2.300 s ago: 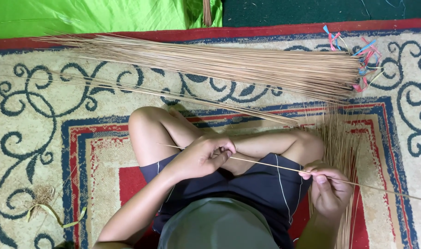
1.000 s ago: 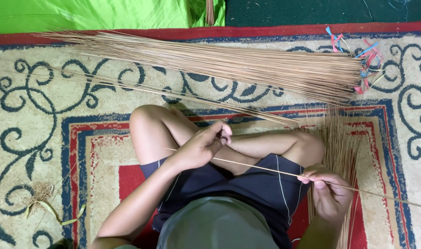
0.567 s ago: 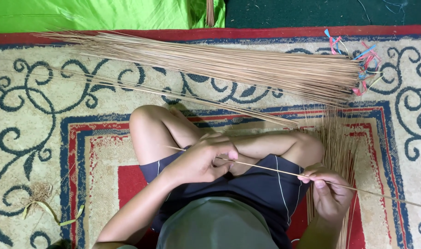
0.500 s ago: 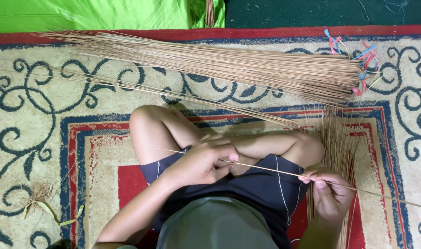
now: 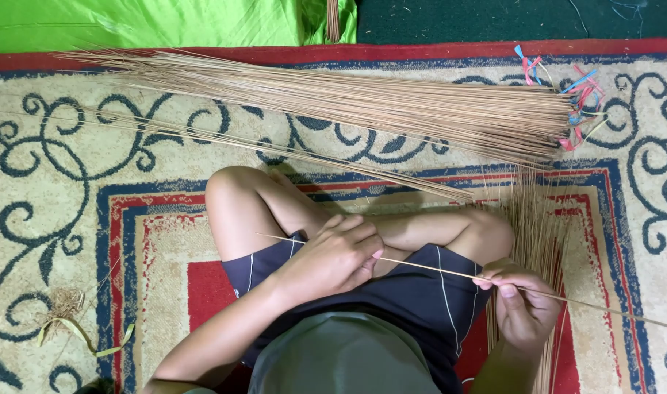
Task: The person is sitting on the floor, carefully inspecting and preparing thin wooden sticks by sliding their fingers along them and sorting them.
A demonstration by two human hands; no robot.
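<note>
Head view, looking straight down on crossed legs over a patterned carpet (image 5: 70, 219); 1 thin stick (image 5: 428, 268) held across the lap, long axis running from upper left to lower right, near tip just left of the left hand, far end trailing off past the right edge of the picture.

Left hand (image 5: 333, 259) curled closed over the stick near its left end, fingers folded round it above the dark shorts (image 5: 414, 306); right hand (image 5: 522, 306) pinching the same stick between thumb and fingertips further along, closed on it too; both hands on the stick, so neither nearer than the other, only spaced apart along its length with the bare span between them over the right thigh.

Beyond the knees, a large fanned bundle of sticks (image 5: 362, 102) lying crosswise on the carpet, bound end to the right with coloured ties (image 5: 578, 95); a smaller loose sheaf (image 5: 538, 226) lying just beside the right hand, pointing away from the body; a green cloth (image 5: 143, 22) along the top edge; a small tuft of fibre with a yellow strip (image 5: 67, 314) well apart, at lower left.
</note>
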